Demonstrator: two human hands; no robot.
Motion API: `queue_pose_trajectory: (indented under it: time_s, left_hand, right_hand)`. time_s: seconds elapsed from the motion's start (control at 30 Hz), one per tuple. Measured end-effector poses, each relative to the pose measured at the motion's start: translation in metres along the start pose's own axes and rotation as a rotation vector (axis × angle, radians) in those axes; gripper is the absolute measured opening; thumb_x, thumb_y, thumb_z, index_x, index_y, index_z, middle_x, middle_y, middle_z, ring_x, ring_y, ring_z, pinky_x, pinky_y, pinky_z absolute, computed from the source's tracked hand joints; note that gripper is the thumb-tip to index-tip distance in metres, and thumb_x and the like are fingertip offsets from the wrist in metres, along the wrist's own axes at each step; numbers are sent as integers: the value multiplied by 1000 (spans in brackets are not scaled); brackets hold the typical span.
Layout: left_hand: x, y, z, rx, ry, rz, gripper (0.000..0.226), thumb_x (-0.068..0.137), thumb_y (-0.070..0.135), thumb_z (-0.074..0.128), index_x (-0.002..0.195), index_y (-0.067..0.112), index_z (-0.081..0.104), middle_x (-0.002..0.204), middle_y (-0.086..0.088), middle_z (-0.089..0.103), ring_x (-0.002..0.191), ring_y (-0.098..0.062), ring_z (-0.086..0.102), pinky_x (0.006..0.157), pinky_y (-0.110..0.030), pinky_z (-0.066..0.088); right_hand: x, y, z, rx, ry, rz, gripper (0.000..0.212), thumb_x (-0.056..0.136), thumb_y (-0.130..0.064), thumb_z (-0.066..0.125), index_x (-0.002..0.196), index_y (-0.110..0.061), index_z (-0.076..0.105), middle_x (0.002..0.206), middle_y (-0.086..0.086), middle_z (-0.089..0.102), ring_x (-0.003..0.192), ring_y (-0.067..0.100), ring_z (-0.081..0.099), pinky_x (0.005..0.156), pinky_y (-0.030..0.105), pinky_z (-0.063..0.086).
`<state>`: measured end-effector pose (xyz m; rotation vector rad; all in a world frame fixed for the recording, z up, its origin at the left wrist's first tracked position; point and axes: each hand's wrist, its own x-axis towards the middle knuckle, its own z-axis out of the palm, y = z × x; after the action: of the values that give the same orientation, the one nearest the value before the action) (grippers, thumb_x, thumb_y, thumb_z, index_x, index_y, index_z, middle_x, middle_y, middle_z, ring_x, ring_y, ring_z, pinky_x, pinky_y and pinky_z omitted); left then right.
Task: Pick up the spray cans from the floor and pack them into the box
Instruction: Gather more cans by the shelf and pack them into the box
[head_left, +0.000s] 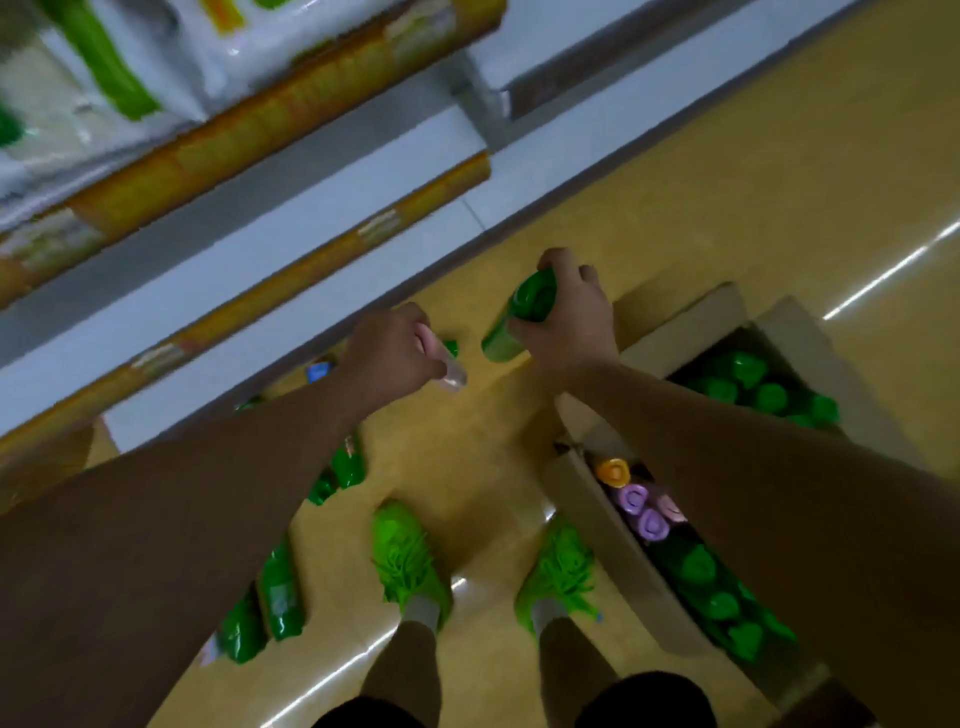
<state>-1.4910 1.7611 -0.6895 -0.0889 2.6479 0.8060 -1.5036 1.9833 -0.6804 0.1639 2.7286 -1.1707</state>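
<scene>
Glossy tan floor (779, 171) streaked with light reflections, white store shelving (291, 218) with yellow edge strips, apparently bagged goods (104, 78) above

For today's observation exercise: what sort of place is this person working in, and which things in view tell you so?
Probably a shop aisle. Tiered shelves with orange price-strip edges hold wrapped white packs, an open cardboard box of capped spray cans stands on the glossy floor, and more green cans lie beside the shelving.

Green spray cans (280, 592) beside open cardboard box (597, 514).

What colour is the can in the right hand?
Green, cap and body alike, on the can held by the right hand; seen in the head view.
</scene>
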Motion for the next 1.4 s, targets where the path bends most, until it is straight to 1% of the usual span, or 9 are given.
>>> queue_pose_trajectory:
  time_s: [0.17, 0.33, 0.43, 0.6, 0.77, 0.97, 1.07, 1.23, 1.4]
  left_hand:
    - [24, 122, 16, 78, -163, 191, 33, 52, 28, 87, 79, 23, 70, 64, 19, 55, 59, 9, 49, 50, -13, 34]
    - [29, 226, 47, 247, -327, 330, 33, 58, 30, 84, 86, 26, 67, 76, 13, 59, 68, 0, 53, 48, -22, 38]
    - [28, 270, 72, 295, -411, 357, 33, 61, 25, 82, 90, 22, 67, 82, 6, 62, 75, -10, 59, 54, -27, 49]
    - [28, 316, 120, 331, -489, 430, 25, 60, 25, 82, 79, 22, 65, 76, 5, 61, 72, -14, 58, 51, -24, 37]
    - [34, 335, 173, 391, -569, 533, 19, 66, 22, 75, 80, 12, 68, 75, -5, 66, 71, -21, 63, 58, -37, 50]
    - [47, 327, 236, 428, -699, 507, 20, 72, 23, 74, 89, 13, 68, 84, -6, 67, 74, -18, 62, 53, -26, 43]
    - [57, 314, 266, 462, -770, 489, 27, 68, 27, 79, 90, 17, 66, 90, -5, 65, 80, -20, 63, 61, -30, 49]
    - [73, 285, 326, 527, -878, 519, 25, 61, 28, 82, 61, 27, 57, 89, 2, 62, 84, -18, 60, 67, -28, 48]
    - [68, 248, 380, 504, -930, 595, 20, 70, 27, 75, 62, 23, 58, 68, 10, 59, 78, -18, 65, 68, -27, 50]
  right_hand:
    - [-2, 42, -112, -7, 125, 121, 59, 75, -25, 78, 119, -34, 39, 107, -3, 44, 88, 20, 52, 67, 33, 45]
    - [-15, 87, -199, 38, 243, 225, 59, 76, -24, 77, 121, -31, 39, 110, 3, 47, 94, 26, 56, 73, 41, 55]
    - [-23, 113, -236, 68, 324, 254, 58, 75, -24, 77, 119, -29, 40, 106, 2, 46, 87, 23, 54, 61, 27, 45]
    - [-31, 155, -278, 52, 430, 357, 57, 74, -26, 78, 116, -30, 41, 105, 1, 44, 82, 21, 51, 60, 25, 42]
    - [-34, 197, -293, 30, 493, 458, 59, 73, -27, 79, 116, -32, 39, 105, 1, 44, 86, 24, 52, 69, 34, 47]
    - [-37, 256, -283, 107, 635, 626, 60, 74, -22, 81, 111, -37, 36, 106, -4, 43, 87, 15, 49, 59, 16, 36]
    - [-31, 285, -267, 96, 659, 707, 61, 74, -21, 82, 112, -35, 37, 105, -4, 42, 89, 17, 48, 68, 26, 44]
    - [-14, 334, -228, 69, 600, 742, 57, 77, -20, 79, 120, -32, 44, 109, 1, 45, 92, 20, 50, 79, 34, 51]
    - [1, 376, -184, -64, 455, 771, 68, 81, -20, 76, 141, -26, 46, 123, 11, 50, 108, 32, 54, 84, 38, 48]
